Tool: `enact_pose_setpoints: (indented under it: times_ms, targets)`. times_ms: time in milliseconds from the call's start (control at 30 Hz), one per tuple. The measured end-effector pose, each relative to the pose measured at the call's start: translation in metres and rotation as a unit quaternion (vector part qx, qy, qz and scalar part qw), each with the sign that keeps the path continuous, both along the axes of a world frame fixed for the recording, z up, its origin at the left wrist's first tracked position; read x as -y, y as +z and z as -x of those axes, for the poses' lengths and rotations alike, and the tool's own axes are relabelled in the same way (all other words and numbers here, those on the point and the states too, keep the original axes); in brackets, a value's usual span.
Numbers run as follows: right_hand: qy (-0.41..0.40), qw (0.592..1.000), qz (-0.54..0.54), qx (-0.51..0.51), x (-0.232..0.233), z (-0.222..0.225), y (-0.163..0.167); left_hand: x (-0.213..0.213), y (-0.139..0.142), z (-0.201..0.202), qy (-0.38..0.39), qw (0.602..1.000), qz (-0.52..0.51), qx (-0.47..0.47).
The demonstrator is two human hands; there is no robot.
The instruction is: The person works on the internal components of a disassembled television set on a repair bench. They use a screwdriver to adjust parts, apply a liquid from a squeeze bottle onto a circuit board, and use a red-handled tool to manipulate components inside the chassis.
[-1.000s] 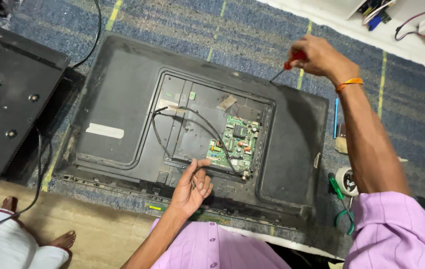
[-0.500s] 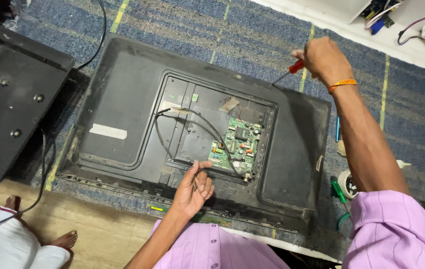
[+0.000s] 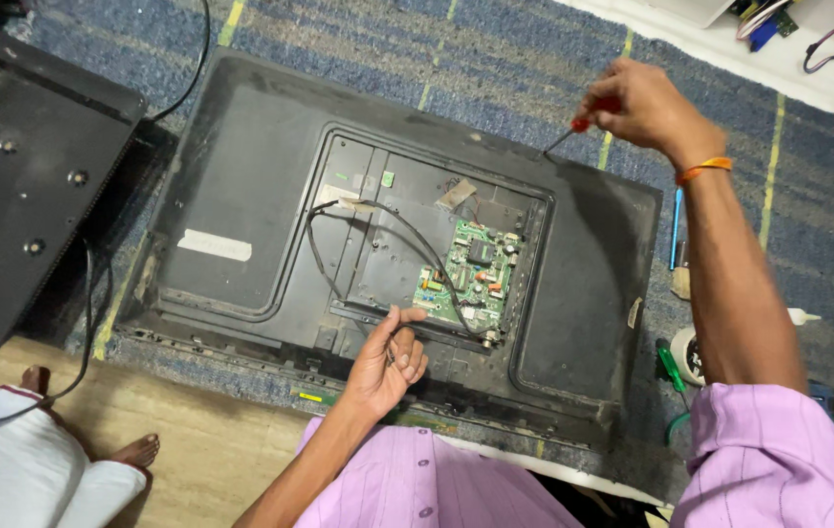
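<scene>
Head view: right hand (image 3: 647, 106) grips a red screwdriver (image 3: 578, 129) on the television back (image 3: 241, 166); left hand (image 3: 388, 364), fingers loosely curled and empty, rests near the circuit board (image 3: 476, 274).

Light: even, soft, indoor; source not visible.
Brightness: moderate; white floor (image 3: 828, 73) at top right was brightest.
Shadows: faint, soft beneath right hand (image 3: 647, 106) and along TV back (image 3: 241, 166).
Glare: dull sheen on dusty black plastic.
Focus: sharp centre; circuit board (image 3: 476, 279) legible.
Blur: none evident.
Distortion: slight wide-angle stretch at edges.
</scene>
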State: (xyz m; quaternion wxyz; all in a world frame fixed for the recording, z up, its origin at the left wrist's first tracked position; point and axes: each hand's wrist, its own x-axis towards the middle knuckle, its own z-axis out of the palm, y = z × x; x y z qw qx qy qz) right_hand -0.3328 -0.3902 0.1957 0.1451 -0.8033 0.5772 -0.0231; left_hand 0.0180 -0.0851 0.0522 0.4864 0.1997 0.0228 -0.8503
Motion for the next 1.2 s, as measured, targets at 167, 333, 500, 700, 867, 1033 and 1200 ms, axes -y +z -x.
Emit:
enact_pose_setpoints:
  times_ms: [167, 333, 500, 700, 867, 1033, 1200]
  targets:
    - [-0.029, 0.98, 0.195, -0.014, -0.004, 0.003, -0.015, 0.0, 0.0, 0.001, -0.001, 1.0, -0.008, 0.006]
    - [-0.187, 0.832, 0.144, 0.503, -0.013, -0.014, -0.058, 0.001, 0.001, 0.0, 0.008, 1.0, -0.012, 0.01]
    - [-0.198, 0.838, 0.175, 0.477, -0.016, -0.026, -0.111, 0.0, 0.002, -0.003, 0.002, 1.0, -0.01, 0.013]
    - [-0.257, 0.824, 0.193, 0.467, -0.023, -0.032, -0.123, -0.001, 0.002, -0.003, 0.008, 1.0, -0.02, 0.008]
    - [-0.19, 0.764, 0.159, 0.596, -0.033, -0.033, -0.126, 0.001, -0.001, -0.003, 0.014, 1.0, -0.022, 0.007]
    - [-0.263, 0.799, 0.211, 0.497, -0.03, -0.028, -0.137, 0.001, 0.001, -0.001, 0.003, 1.0, -0.013, 0.017]
    - [-0.234, 0.744, 0.232, 0.581, -0.041, -0.032, -0.136, 0.003, 0.003, -0.001, 0.009, 1.0, -0.006, 0.023]
